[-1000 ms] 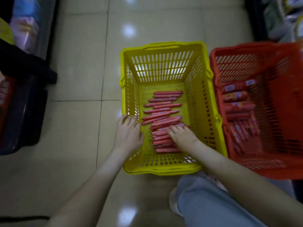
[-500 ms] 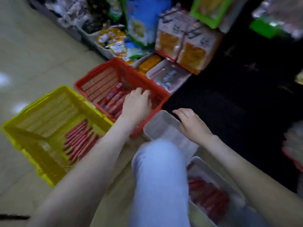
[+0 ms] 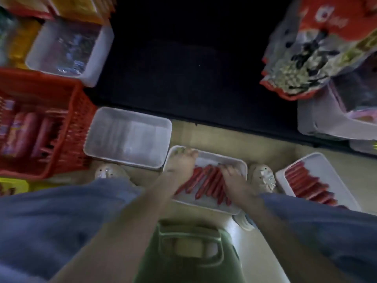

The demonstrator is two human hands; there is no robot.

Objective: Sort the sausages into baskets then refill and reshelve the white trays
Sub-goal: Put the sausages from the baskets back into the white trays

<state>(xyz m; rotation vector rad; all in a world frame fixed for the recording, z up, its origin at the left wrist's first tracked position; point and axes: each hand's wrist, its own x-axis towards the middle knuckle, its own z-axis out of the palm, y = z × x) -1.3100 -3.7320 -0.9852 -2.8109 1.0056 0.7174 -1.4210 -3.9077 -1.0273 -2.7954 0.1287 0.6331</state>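
Landmark: the middle white tray [image 3: 206,205], on the floor between the person's shoes.

Hands. We see the left hand [image 3: 180,163] laid over the tray's far-left corner, with its fingertips [image 3: 186,151] at the rim. The right hand [image 3: 232,177] lies on the right end of the row of sausages [image 3: 204,180] inside the tray. Motion blur hides the finger detail, so we cannot tell whether either hand is gripping anything or only resting flat.

Step in hand, as we judge it: clearing or squaring up the sausages in this tray. To do it well, we would steady the light tray at its corner with one hand. The other hand should gather the sausages as a parallel bundle, not one at a time, since their slick casings would let single ones slide and roll.

Materials and shapes. The sausages are slim red cylinders, lying aslant and side by side. The tray is shallow, round-cornered and of smooth white plastic. To its far left lies an empty white tray [image 3: 128,139] of the same make. To its right is a third tray [image 3: 326,166] with its own red row. Further left stands the red basket [image 3: 67,94], lattice-walled and holding thicker labelled sausages.
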